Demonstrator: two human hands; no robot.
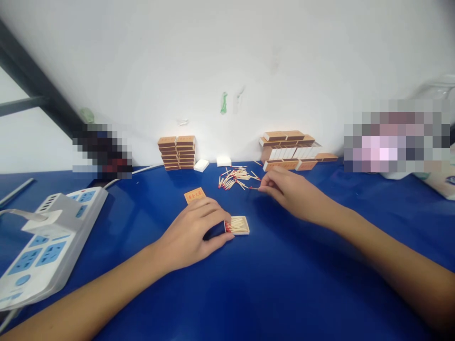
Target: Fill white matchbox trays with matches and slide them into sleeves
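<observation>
On the blue table (249, 284) my left hand (194, 232) grips the end of a small open matchbox tray (239, 225) that holds red-tipped matches. My right hand (289, 189) reaches forward and pinches a single match (253, 188) at the near edge of a loose pile of matches (236, 177). An orange matchbox sleeve (195, 194) lies flat just beyond my left hand.
A neat stack of orange matchboxes (177, 152) stands against the white wall, with white inner trays (201, 165) beside it. A looser heap of boxes and trays (291, 150) sits at the back right. A white and blue power strip (46, 237) lies at the left.
</observation>
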